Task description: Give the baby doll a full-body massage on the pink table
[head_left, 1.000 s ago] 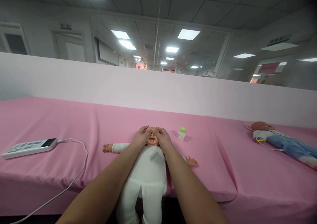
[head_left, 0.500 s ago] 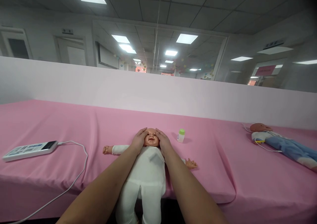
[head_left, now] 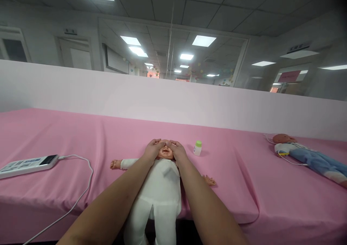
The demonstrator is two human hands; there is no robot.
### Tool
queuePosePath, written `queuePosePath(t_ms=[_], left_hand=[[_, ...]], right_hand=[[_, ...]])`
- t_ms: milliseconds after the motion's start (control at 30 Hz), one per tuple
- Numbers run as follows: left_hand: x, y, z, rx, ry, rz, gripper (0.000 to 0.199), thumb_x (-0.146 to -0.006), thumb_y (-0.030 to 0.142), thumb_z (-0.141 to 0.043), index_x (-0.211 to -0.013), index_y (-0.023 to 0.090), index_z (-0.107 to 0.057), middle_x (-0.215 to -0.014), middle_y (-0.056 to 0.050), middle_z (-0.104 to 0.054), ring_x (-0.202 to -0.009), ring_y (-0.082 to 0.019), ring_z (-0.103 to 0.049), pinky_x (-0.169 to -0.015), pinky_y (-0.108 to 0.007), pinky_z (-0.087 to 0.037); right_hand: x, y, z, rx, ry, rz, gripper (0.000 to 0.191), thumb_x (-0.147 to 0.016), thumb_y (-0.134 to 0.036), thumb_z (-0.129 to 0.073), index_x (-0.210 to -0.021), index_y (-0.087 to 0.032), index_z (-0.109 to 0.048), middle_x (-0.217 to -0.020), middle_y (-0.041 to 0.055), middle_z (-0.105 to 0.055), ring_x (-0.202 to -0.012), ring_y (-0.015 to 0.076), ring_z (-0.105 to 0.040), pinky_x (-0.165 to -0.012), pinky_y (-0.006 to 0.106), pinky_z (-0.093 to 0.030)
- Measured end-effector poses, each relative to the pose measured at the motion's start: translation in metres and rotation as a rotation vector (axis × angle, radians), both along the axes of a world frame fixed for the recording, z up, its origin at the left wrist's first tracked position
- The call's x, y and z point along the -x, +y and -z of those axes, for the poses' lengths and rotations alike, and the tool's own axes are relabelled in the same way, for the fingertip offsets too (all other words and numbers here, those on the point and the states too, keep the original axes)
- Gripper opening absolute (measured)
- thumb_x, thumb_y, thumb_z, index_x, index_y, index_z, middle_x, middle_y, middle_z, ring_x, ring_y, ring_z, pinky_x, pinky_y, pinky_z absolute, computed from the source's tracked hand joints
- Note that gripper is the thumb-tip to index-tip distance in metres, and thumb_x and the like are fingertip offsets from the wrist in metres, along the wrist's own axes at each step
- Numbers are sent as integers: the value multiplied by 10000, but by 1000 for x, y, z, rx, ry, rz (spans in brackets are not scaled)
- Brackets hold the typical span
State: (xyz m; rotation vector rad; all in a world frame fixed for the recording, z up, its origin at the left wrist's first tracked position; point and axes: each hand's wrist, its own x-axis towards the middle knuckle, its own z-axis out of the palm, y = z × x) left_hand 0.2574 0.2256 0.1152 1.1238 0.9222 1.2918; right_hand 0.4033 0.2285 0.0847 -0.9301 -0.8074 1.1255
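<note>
A baby doll [head_left: 161,181] in white clothes lies on its back, its head away from me and its legs hanging over the near edge of the pink-covered table. My left hand [head_left: 154,150] is cupped round the left side of its head, and my right hand [head_left: 176,151] round the right side. Both thumbs meet over the doll's brow and eyes, hiding them; its mouth still shows between my palms. Right of my right hand stands a small white bottle [head_left: 197,149] with a green cap, touched by neither hand.
On the left lies a white handheld device [head_left: 29,166] with a cable [head_left: 88,185] running off the near edge. A second doll [head_left: 311,156], in blue and white with a thin tube, lies at the far right. Behind the pink cloth [head_left: 222,198] rises a white partition [head_left: 162,98].
My thumbs have moved inward from the sides of the doll's head and now cover its eyes. The view has shifted slightly; the bottle and second doll stay put.
</note>
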Motion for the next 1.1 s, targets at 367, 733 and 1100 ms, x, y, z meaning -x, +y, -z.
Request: queuePosePath(t_ms=[367, 733, 1100], left_hand=[[-1, 12, 18, -63, -3, -112, 472, -767, 449, -702, -1153, 181, -739, -1024, -84, -760, -875, -225, -699, -747, -320, -551], [2, 1, 14, -114, -99, -31, 635, -655, 425, -876, -1198, 165, -674, -1099, -97, -735, -891, -222, -713, -815, -349, -581], [-1, -1, 10, -66, -78, -39, 539, -677, 406, -872, -1119, 180, -661, -946, -68, -740, -799, -216, -712, -738, -330, -572]], right_hand=[[-4, 15, 20, -46, 60, 12, 470, -721, -426, -806, -1144, -226, -768, -1217, 80, -771, -1148, 302, -715, -1019, 460, -583], [-3, 6, 20, -190, -113, 20, 628, -666, -449, -887, -1225, -224, -714, -1293, 79, -733, -1238, 290, -661, -1115, 434, -509], [-2, 8, 15, -113, -178, 68, 580, -634, -513, -901, -1099, -225, -710, -1078, 60, -755, -993, 258, -716, -899, 388, -591]])
